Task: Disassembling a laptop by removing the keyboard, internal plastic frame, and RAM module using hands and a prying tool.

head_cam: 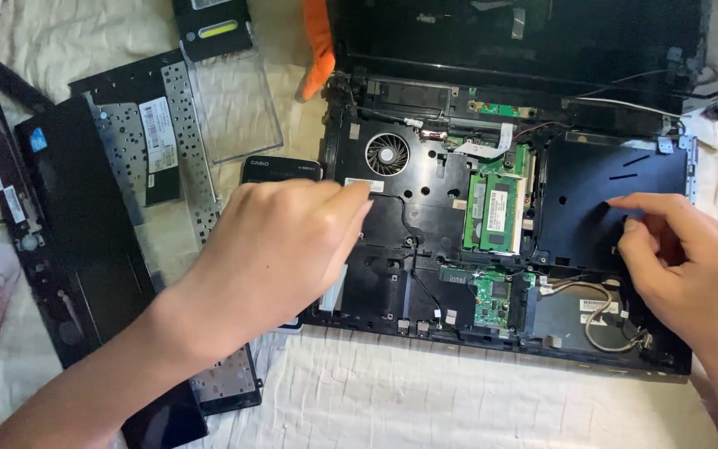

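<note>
The left hand [280, 249] rests curled on the open laptop base [409, 249] near the fan [387, 155], while the right hand [691, 266] pinches its right edge.

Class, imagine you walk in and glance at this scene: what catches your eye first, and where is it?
First, the opened laptop at centre, its round fan and green circuit boards bare. The left hand rests on its left edge, and the right hand reaches into the black bay on the right. Removed black panels lie on the cloth to the left.
</note>
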